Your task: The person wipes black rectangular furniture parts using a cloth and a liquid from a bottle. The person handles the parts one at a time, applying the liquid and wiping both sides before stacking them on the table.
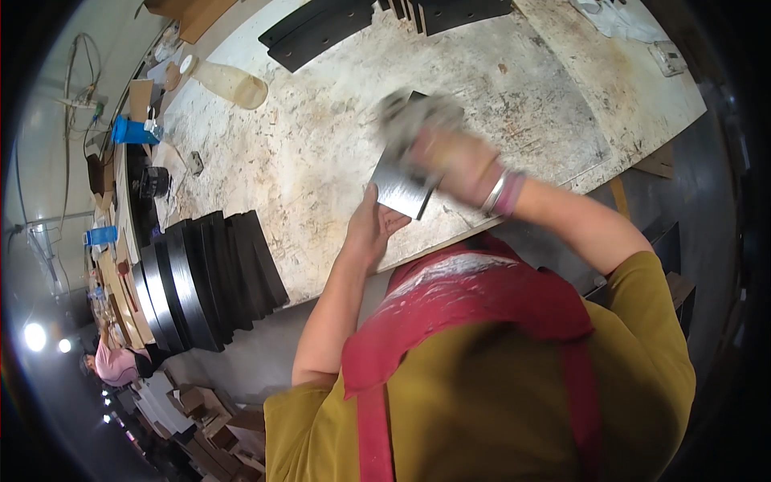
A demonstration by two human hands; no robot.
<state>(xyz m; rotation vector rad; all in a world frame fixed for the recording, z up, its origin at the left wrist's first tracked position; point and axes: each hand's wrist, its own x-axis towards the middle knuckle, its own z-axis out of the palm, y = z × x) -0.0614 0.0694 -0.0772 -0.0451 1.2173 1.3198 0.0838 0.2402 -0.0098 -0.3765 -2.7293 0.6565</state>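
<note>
A dark, glossy flat strip [399,193] lies slantwise near the worktable's front edge, its near end shining with reflected light. My left hand [371,229] grips that near end, with the thumb at its left edge and the fingers partly under it. Over the strip's far part is my right hand [462,165], smeared by motion and apparently in a pale glove. It is closed on a bunched grey rag [414,116], which hides much of the strip. A small dark corner of the strip shows beyond the rag.
Dark curved panels [205,277] stand in a row at the table's left front edge. More black panels [321,32] lie at the far side. A cloudy plastic bottle [229,84] lies toward the far left, near a blue container [135,131]. Another person [116,361] is far left.
</note>
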